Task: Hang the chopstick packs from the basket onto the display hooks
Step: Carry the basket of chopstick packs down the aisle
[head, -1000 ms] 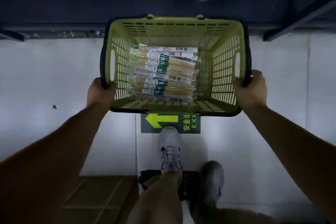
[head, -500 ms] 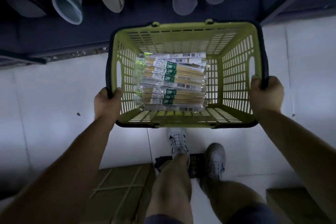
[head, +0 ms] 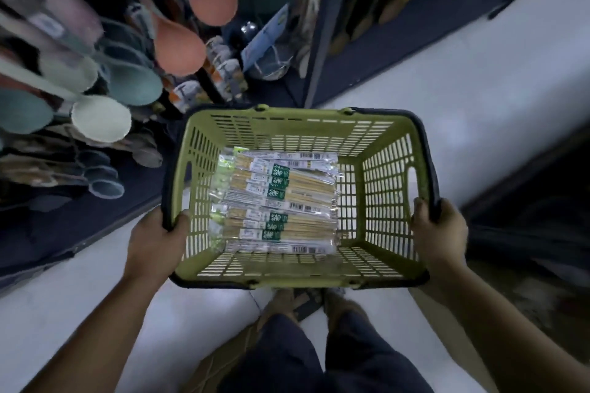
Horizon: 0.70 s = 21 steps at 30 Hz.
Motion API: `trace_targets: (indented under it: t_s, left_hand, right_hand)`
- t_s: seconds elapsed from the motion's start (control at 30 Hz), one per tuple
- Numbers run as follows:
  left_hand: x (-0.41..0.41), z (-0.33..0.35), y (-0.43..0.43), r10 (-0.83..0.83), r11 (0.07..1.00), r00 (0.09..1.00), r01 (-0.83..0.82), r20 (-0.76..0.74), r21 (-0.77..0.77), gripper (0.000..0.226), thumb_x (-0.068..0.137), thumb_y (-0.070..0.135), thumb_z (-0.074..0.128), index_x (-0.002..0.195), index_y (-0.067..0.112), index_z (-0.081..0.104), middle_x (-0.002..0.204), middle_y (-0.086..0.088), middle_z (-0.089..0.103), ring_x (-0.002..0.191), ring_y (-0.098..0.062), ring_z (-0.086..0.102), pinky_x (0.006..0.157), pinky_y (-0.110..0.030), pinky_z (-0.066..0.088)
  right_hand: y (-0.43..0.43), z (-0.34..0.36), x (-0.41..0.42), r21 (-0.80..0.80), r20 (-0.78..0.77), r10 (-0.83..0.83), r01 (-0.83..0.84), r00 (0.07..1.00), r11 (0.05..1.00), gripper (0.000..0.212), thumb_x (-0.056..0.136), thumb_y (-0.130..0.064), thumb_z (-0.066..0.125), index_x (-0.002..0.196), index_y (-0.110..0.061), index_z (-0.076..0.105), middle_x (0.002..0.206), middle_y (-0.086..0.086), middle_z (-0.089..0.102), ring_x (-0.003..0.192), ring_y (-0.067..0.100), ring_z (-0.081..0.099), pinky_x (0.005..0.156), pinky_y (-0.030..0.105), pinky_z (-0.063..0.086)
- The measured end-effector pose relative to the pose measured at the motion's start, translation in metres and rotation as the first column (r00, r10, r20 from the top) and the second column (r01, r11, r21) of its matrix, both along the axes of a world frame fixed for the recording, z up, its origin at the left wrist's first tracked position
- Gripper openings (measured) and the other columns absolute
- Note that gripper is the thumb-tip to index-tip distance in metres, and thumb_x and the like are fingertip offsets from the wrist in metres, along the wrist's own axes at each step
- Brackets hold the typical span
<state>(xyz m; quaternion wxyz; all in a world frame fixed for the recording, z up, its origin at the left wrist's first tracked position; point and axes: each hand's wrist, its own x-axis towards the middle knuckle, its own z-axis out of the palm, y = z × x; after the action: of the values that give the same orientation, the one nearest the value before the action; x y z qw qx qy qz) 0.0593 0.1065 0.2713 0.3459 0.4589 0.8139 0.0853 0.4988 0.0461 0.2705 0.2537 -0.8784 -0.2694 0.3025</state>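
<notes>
I see the left hand (head: 156,242) and the right hand (head: 439,230) each curled round the dark rim of the green slotted plastic basket (head: 300,281). The chopstick packs (head: 277,198), long and flat in shiny clear wrap, lie stacked on its floor, nearer the left wall.

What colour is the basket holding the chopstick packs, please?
The basket is yellow-green with a dark rim; head view.

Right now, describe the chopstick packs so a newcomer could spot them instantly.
Find the green basket held at the picture's centre. On its floor, nearer its left wall, lie the chopstick packs: clear sleeves with green labels, the only goods inside.
</notes>
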Motion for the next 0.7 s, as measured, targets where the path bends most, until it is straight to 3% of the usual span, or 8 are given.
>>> trace_targets:
  t_s: [0.07,0.17,0.3,0.43,0.53,0.7]
  left_hand:
    - [0.011,0.014,0.023,-0.063,0.997,0.998,0.064,-0.023,0.034,0.028,0.098,0.039,0.061,0.079,0.019,0.056,0.067,-0.005,0.059,0.06,-0.019,0.055,0.052,-0.03,0.036]
    - [0.038,0.034,0.063,-0.207,0.976,0.978,0.209,-0.026,0.064,0.021,0.099,0.039,0.061,0.088,0.021,0.059,0.072,0.001,0.057,0.065,-0.026,0.053,0.06,-0.037,0.041]
    - [0.092,0.058,0.114,-0.39,0.915,0.92,0.385,0.022,0.122,0.015,0.098,0.035,0.062,0.089,0.023,0.062,0.075,0.0,0.06,0.075,-0.028,0.056,0.068,-0.039,0.045]
    - [0.16,0.07,0.154,-0.49,0.864,0.869,0.474,0.067,0.169,0.022,0.1,0.033,0.061,0.095,0.012,0.066,0.085,-0.009,0.068,0.082,-0.03,0.062,0.074,-0.042,0.051]
    - [0.215,0.072,0.18,-0.552,0.828,0.832,0.538,0.057,0.16,0.032,0.1,0.037,0.06,0.082,0.01,0.059,0.077,-0.009,0.063,0.075,-0.031,0.061,0.066,-0.04,0.046]
    - [0.309,0.076,0.227,-0.643,0.765,0.761,0.631,0.09,0.13,0.029,0.1,0.041,0.06,0.08,0.02,0.061,0.072,-0.004,0.065,0.066,-0.025,0.063,0.056,-0.03,0.044]
  right_hand:
    - [-0.011,0.019,0.006,0.019,-0.015,-0.067,0.067,0.998,0.998,0.014,0.096,-0.051,0.054,0.091,-0.039,0.058,0.082,-0.017,0.072,0.065,0.003,0.072,0.046,0.026,0.057]
    - [-0.029,0.039,0.017,0.053,0.034,-0.208,0.206,0.978,0.977,0.019,0.094,-0.053,0.053,0.088,-0.036,0.058,0.076,-0.005,0.071,0.064,0.003,0.071,0.049,0.03,0.059]
    - [-0.051,0.056,0.034,0.093,0.056,-0.369,0.364,0.928,0.927,0.02,0.097,-0.048,0.056,0.087,-0.03,0.059,0.079,-0.004,0.069,0.066,0.009,0.069,0.05,0.028,0.053]
    - [-0.063,0.067,0.06,0.096,0.084,-0.483,0.475,0.872,0.875,0.021,0.098,-0.045,0.056,0.088,-0.028,0.059,0.078,-0.007,0.067,0.067,0.007,0.066,0.047,0.023,0.045]
    - [-0.065,0.07,0.089,0.107,0.122,-0.556,0.546,0.822,0.831,0.021,0.099,-0.045,0.056,0.087,-0.028,0.058,0.076,-0.009,0.064,0.065,0.006,0.062,0.048,0.021,0.041]
    - [-0.051,0.074,0.146,0.127,0.13,-0.646,0.634,0.752,0.763,0.021,0.099,-0.042,0.057,0.084,-0.028,0.058,0.072,-0.011,0.062,0.062,0.003,0.058,0.047,0.019,0.037]
